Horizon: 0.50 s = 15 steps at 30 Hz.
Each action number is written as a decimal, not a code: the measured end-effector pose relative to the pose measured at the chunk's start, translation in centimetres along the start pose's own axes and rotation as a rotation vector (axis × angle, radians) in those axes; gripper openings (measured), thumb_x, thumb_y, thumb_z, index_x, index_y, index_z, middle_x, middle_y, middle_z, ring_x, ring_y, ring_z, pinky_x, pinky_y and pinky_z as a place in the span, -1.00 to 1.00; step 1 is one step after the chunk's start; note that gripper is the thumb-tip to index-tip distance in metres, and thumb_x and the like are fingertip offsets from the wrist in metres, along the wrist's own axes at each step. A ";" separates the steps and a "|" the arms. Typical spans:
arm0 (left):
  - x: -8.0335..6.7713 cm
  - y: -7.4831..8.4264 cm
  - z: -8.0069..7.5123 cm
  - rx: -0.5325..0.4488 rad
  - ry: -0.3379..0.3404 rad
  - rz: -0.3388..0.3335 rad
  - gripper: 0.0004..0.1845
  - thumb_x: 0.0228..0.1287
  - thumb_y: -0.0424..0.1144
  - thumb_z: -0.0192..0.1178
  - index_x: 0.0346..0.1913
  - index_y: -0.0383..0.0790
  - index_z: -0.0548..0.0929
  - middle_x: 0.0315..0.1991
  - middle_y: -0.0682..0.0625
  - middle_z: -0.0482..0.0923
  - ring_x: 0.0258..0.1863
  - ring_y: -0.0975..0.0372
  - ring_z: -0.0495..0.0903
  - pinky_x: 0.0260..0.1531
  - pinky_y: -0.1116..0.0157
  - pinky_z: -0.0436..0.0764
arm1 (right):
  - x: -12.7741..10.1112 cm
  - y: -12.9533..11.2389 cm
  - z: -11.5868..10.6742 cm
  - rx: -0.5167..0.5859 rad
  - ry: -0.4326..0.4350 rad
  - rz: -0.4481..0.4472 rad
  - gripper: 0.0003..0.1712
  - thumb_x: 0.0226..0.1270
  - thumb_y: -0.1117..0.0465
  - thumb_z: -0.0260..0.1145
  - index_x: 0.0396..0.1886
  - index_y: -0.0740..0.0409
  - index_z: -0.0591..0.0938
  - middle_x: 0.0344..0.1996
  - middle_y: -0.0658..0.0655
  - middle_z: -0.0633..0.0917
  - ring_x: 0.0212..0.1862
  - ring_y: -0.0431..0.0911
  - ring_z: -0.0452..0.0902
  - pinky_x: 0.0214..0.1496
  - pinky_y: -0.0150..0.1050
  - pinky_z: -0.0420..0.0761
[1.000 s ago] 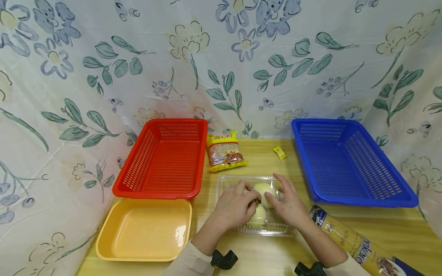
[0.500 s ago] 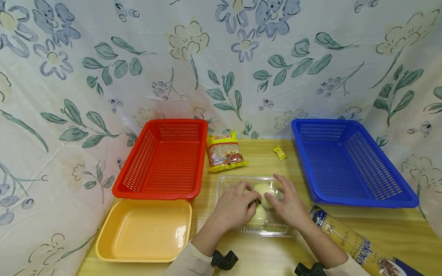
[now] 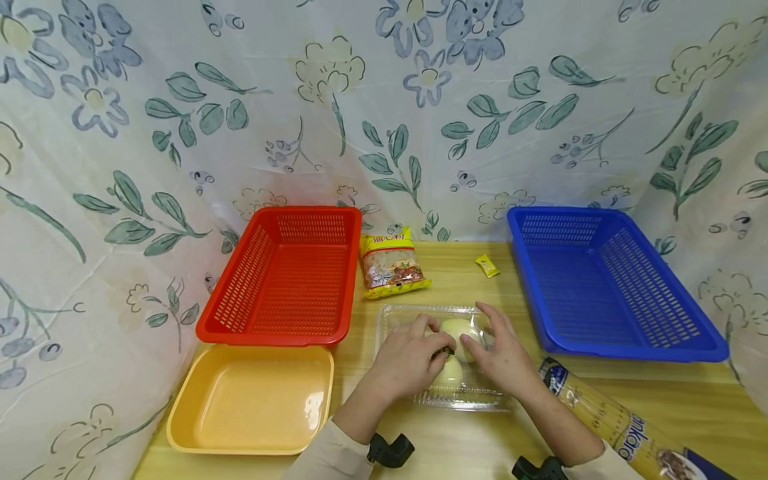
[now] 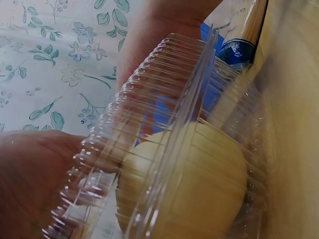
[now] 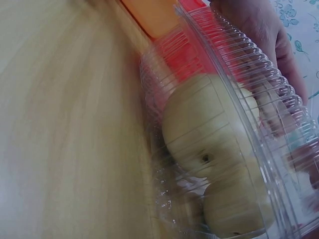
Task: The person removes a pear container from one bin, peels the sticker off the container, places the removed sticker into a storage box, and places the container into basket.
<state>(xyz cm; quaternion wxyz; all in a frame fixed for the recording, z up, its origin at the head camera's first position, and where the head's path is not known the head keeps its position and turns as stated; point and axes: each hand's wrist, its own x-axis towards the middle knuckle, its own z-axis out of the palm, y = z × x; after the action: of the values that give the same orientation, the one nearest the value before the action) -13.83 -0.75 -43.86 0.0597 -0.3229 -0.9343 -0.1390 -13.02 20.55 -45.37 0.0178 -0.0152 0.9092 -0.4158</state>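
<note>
A clear plastic clamshell box (image 3: 468,403) lies on the table, with its lid down over several pale yellow round fruits (image 3: 450,375) that look like pears. My left hand (image 3: 407,359) lies over the lid's left half, fingers curled, pinching a small dark patterned piece (image 3: 447,351); whether it is loose or fixed to the lid is hidden. Across from it, my right hand (image 3: 505,353) rests on the lid's right side with fingers spread. Both wrist views look through the ribbed box side at a fruit (image 4: 194,174) and a fruit (image 5: 199,124) with a small dark pit.
A red basket (image 3: 351,293) and a yellow tub (image 3: 180,413) stand left, a blue basket (image 3: 540,313) right. Behind the box lie a yellow-edged food bag (image 3: 393,263) and a small yellow packet (image 3: 487,266). A spaghetti pack (image 3: 600,407) lies beside my right forearm.
</note>
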 end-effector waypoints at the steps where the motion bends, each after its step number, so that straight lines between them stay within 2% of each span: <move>1: 0.0 0.0 0.0 0.001 -0.001 0.003 -0.81 0.53 0.02 0.11 0.04 0.31 0.68 0.12 0.08 0.50 -0.09 0.21 0.62 -0.02 0.15 0.59 | 0.0 0.0 0.0 0.001 -0.001 0.000 -0.07 0.47 -0.19 0.26 0.65 -0.06 0.05 0.58 0.34 0.09 0.38 0.50 0.33 0.14 0.27 0.64; 7: 0.3 -0.2 0.1 0.021 -0.002 0.015 -0.87 0.51 0.04 0.14 -0.02 0.27 0.65 0.08 0.08 0.48 -0.23 0.23 0.59 -0.09 0.19 0.59 | 0.1 0.0 0.0 0.008 -0.004 0.002 -0.07 0.47 -0.20 0.25 0.65 -0.08 0.05 0.58 0.33 0.09 0.39 0.48 0.34 0.15 0.26 0.63; 15: 0.2 -0.3 0.1 0.010 0.039 0.042 -0.90 0.48 0.04 0.18 -0.07 0.22 0.65 0.09 0.15 0.54 -0.11 0.25 0.63 -0.05 0.20 0.61 | 0.1 0.1 0.0 -0.001 0.001 0.004 -0.09 0.47 -0.19 0.26 0.64 -0.09 0.07 0.57 0.31 0.12 0.38 0.46 0.36 0.12 0.23 0.65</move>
<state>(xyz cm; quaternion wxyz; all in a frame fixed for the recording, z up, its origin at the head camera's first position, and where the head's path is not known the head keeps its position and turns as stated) -14.13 -0.81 -44.03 0.0826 -0.3393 -0.9266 -0.1393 -13.13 20.58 -45.43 0.0180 -0.0131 0.9094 -0.4153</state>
